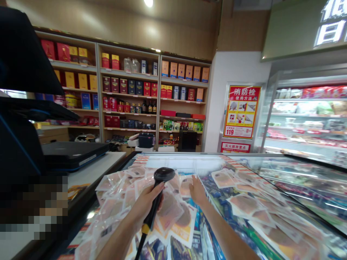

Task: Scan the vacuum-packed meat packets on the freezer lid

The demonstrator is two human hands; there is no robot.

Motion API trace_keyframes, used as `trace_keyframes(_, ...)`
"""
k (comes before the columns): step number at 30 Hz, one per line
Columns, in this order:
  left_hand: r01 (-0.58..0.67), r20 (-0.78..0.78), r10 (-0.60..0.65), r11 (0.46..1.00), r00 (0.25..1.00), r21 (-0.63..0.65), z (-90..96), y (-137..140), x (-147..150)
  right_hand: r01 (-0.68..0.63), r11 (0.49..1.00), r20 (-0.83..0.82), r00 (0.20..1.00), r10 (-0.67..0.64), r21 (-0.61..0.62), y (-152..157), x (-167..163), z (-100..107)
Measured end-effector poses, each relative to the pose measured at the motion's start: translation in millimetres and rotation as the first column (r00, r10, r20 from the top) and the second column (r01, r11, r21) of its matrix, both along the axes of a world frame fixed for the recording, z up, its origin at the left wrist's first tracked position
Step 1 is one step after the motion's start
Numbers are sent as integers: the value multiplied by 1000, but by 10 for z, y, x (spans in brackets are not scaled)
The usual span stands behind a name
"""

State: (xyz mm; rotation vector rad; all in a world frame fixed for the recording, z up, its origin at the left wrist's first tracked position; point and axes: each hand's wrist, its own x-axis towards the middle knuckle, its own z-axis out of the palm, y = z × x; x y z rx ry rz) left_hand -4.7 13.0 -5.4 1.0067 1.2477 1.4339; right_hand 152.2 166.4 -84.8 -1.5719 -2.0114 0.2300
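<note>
My left hand (148, 202) is wrapped round the handle of a black barcode scanner (164, 174), its head tilted up and forward. A cable runs down from the yellow-banded handle end. To its right, my right hand (197, 191) has its fingers closed at the edge of a flat clear packet (186, 185) with a pale orange print; part of the grip is hidden. Many similar packets (180, 220) overlap in a loose pile below and around both hands. Darker blue bags (200, 234) show beneath them.
A black point-of-sale terminal (18, 108) and a dark flat box (76, 153) stand on the left counter. More flat packets (282, 231) lie to the right. Shelves of boxed goods (130, 86) line the back wall; a lit display fridge (309, 122) stands at right.
</note>
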Motion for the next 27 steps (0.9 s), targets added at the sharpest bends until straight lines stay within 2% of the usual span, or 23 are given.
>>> trace_keyframes(2, 10, 11, -10, 1000, 1000, 3, 1, -3, 13, -8, 996, 61, 998, 13, -84, -47, -104, 24)
trace_keyframes(5, 20, 24, -20, 1000, 1000, 5, 2, -9, 26, -63, 989, 123, 989, 79, -131, -99, -199, 40)
trace_keyframes(9, 28, 9, -28, 1000, 1000, -2, -9, -6, 37, -109, 986, 121, 985, 125, -129, -135, -271, 35)
trace_keyframes(15, 44, 31, -44, 999, 999, 1, -10, -6, 47, -65, 994, 61, 996, 71, -89, -161, -171, 101)
trace_keyframes(18, 68, 24, -68, 998, 997, -5, 1, -20, 68, 1, 998, 133, 991, 7, -58, -172, 141, 184)
trace_keyframes(22, 114, 18, -113, 993, 993, -20, 3, -47, 133, 118, 993, 274, 955, -117, 10, -234, 884, 281)
trace_keyframes(25, 147, 7, -147, 989, 989, -1, -15, -66, 191, 302, 952, 334, 893, -301, 50, -336, 1447, 264)
trace_keyframes(27, 161, -15, -161, 987, 987, 2, -28, -77, 222, 378, 924, 343, 863, -371, 48, -402, 1690, 193)
